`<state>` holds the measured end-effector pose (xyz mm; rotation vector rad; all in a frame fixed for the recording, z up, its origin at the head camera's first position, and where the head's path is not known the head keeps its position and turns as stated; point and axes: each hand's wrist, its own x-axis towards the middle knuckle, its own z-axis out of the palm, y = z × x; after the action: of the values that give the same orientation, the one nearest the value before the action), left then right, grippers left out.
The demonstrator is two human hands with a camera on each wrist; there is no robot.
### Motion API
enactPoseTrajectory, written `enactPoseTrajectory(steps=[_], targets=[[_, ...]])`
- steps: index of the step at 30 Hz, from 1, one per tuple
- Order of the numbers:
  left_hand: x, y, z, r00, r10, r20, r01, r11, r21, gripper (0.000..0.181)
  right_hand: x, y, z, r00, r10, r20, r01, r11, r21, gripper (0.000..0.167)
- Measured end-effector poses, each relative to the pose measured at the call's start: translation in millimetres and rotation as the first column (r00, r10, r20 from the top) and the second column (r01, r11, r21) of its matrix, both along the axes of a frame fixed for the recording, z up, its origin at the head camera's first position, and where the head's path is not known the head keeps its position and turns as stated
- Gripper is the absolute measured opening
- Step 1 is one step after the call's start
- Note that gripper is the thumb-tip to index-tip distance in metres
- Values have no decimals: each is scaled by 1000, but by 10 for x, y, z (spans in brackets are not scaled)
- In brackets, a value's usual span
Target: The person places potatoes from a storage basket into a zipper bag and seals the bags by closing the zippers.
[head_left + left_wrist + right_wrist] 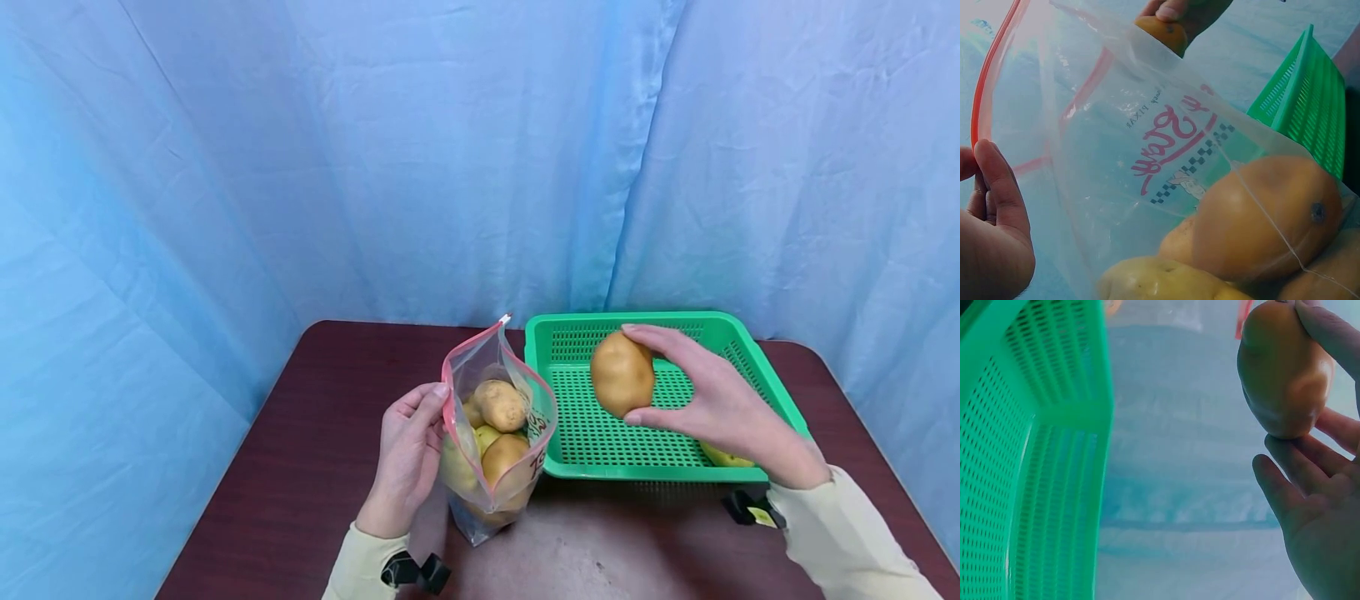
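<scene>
My left hand (pixel 408 454) pinches the red-edged rim of a clear zip bag (pixel 542 417), which stands with its mouth apart. Inside lie a potato (pixel 501 406), a round brown pear (pixel 504 458) and yellow-green fruit (pixel 459 467); the lower contents are partly hidden. Between thumb and fingers, my right hand (pixel 708 400) holds another brown pear (pixel 621 377), raised above the green basket's left part. The right wrist view shows this pear (pixel 1285 372) gripped at its two ends. Printed lettering (pixel 1169 140) marks the bag's side in the left wrist view.
A green perforated basket (pixel 637 318) stands right of the bag on the dark red-brown table (pixel 300 467). Under my right wrist, a yellow-green fruit (pixel 723 456) lies in the basket's near right corner. Blue curtains (pixel 450 167) hang behind and beside the table.
</scene>
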<state>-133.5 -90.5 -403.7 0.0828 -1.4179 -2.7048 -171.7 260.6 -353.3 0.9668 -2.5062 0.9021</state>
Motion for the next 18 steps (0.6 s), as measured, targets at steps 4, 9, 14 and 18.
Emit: enactPoseTrajectory(steps=[4, 9, 14, 18], targets=[[2, 2, -3, 1000, -3, 0, 3, 1000, 0, 17, 41, -89, 28, 999, 41, -11, -42, 998, -37, 103], [2, 3, -2, 1000, -3, 3, 3, 1000, 2, 17, 74, -186, 63, 998, 59, -13, -59, 997, -47, 104], [5, 2, -2, 1000, -1, 2, 1, 1000, 2, 17, 105, -290, 113, 997, 79, -18, -80, 994, -73, 105], [5, -5, -1, 1000, 2, 3, -2, 1000, -1, 16, 118, -391, 134, 994, 103, -46, -108, 989, -99, 102]])
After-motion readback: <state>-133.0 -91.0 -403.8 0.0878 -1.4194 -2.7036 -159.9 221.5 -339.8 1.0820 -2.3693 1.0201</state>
